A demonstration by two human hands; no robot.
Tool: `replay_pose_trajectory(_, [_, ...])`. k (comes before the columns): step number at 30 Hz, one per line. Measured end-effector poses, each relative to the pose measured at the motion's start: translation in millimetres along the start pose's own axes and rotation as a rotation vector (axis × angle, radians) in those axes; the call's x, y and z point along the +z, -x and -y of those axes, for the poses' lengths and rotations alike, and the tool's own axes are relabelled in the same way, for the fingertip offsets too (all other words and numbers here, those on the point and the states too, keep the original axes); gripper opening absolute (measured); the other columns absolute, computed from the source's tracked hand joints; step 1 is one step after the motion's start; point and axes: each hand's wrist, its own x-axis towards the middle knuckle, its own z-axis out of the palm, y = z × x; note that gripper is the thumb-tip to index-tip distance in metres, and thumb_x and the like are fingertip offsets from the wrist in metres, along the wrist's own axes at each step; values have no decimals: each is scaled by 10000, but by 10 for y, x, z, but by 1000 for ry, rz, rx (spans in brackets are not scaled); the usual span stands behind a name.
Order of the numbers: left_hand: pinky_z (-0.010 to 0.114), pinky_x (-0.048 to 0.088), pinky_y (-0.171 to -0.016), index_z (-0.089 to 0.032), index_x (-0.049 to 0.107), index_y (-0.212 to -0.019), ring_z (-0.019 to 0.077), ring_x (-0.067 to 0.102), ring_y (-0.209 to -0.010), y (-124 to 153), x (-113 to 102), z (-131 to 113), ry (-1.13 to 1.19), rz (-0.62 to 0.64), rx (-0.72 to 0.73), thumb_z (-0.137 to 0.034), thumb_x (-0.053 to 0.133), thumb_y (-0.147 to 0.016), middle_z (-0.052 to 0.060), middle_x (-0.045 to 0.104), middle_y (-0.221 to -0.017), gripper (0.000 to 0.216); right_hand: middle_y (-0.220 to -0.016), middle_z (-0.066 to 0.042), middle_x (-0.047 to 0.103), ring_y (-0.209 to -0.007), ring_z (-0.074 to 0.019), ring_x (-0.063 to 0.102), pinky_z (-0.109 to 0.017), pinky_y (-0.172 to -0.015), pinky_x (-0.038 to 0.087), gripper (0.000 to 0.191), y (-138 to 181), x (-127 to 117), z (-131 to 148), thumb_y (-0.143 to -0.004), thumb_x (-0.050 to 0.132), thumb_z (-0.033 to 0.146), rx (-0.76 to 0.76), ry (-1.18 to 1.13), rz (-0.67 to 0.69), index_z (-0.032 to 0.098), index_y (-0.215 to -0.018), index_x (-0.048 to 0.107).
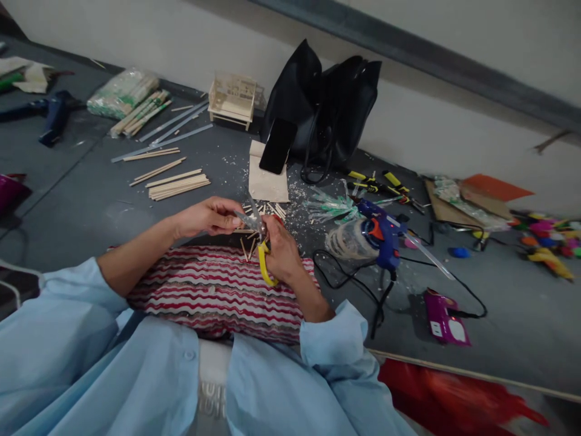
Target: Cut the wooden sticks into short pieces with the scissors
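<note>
My right hand (280, 249) is closed round the yellow handles of a pair of cutting pliers (262, 253), whose metal blades point up and left. My left hand (209, 217) pinches a thin wooden stick (241, 231) and holds it at the blades. Both hands hover over a red-and-white striped cloth (213, 290) on the grey floor. Short cut pieces of wood (249, 247) lie just beyond the cloth's far edge.
A blue glue gun (380, 233) with cord stands to the right, near a tape roll (349, 241) and a purple card (443, 319). Farther off sit a black bag (324, 109) with a phone (278, 146) leaning on it, stick piles (177, 184), a small wooden model (232, 100), yellow-handled tools (385, 184).
</note>
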Motion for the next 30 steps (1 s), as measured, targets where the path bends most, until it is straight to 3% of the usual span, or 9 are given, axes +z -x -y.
replay_pose_trajectory(11, [154,102,-360,-133,677,-793,18,270,-380,-8,-42,13,136,100,-133,-306,833,-664,-50,418,-476,266,-1070,-91,617,-974,-233,568,-351,-876,459,553,0,14,-26,-664,555,158,-46,-111,6,177,-1213,491])
replay_pose_trajectory(22, [165,108,-356,-132,663,-779,18,259,-378,-7,-5,-9,96,73,-93,-332,822,-678,-51,421,-482,275,-988,-68,638,-877,-221,582,-337,-793,467,495,2,-16,9,-640,531,166,-5,-128,29,199,-1132,495])
replay_pose_trajectory(30, [158,157,-344,-130,637,-764,32,341,-390,34,-9,-69,12,25,-50,-355,799,-709,-28,482,-521,283,-817,-17,611,-666,-172,533,-274,-636,415,392,-20,80,-45,-681,543,211,43,-60,-17,206,-1072,527])
